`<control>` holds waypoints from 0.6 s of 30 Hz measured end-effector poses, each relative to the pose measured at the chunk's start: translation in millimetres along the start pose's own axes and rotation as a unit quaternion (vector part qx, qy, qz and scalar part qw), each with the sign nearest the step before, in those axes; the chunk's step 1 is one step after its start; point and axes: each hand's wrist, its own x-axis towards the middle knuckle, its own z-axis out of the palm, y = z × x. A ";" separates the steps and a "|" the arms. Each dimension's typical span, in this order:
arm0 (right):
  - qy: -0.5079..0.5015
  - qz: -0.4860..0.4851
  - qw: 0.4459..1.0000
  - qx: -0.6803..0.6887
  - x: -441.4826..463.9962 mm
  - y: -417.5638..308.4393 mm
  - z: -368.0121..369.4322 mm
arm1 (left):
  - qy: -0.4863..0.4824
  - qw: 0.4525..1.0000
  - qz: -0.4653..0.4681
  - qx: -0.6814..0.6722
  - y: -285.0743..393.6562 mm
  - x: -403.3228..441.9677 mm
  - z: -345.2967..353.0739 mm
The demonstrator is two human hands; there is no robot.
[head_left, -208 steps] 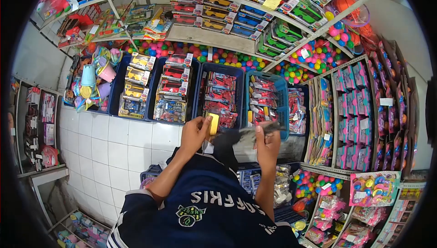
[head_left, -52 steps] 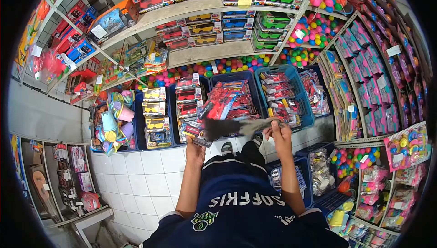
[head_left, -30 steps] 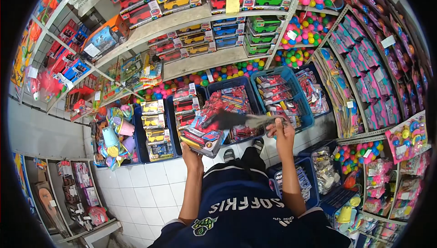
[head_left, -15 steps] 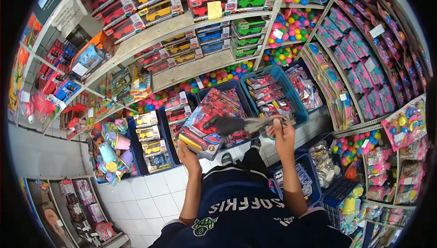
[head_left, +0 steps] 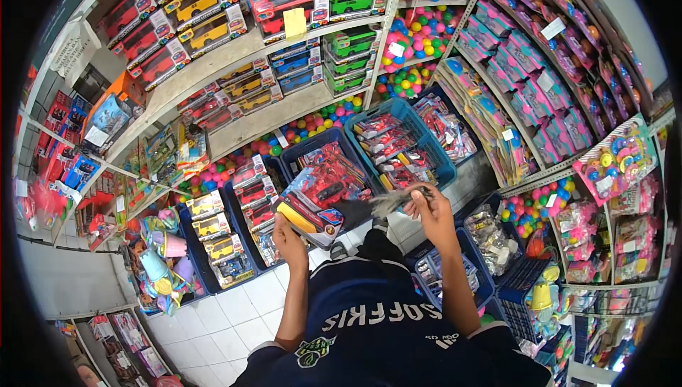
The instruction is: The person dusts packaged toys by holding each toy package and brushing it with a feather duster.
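My left hand (head_left: pixel 290 243) grips the near left edge of a boxed toy (head_left: pixel 310 222), a tilted package with a red toy, a dark part and a yellow stripe. In my closed right hand (head_left: pixel 435 218) is a feather duster (head_left: pixel 387 204), beige and fluffy near the hand and dark towards its blurred tip. That dark tip lies by the right side of the box; whether it touches cannot be made out. Below the box stands a dark blue crate (head_left: pixel 374 162) holding more red packaged toys.
Boxed toy cars fill the shelves (head_left: pixel 234 118) ahead. A teal crate (head_left: pixel 449 174) of packages stands right of the blue one. Crates of yellow and red car boxes (head_left: pixel 222 247) are at left. Colourful balls (head_left: pixel 419 35) sit behind. White floor tiles (head_left: pixel 234 309) show at lower left.
The view has swung right, so the shelves and crates sit further left. The duster's dark tip has moved lower beside the box. Both hands keep their holds.
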 end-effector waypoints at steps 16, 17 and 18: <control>0.068 -0.011 0.992 -0.103 30.9 14.2 -36.1 | 0.011 0.998 0.011 0.056 -0.3 -2.1 7.3; 0.083 -0.029 0.990 -0.110 35.6 13.8 -38.4 | 0.015 0.998 0.014 0.063 0.1 -1.0 9.0; 0.099 -0.047 0.987 -0.118 40.2 14.1 -41.4 | 0.019 0.997 0.017 0.069 0.7 0.0 12.1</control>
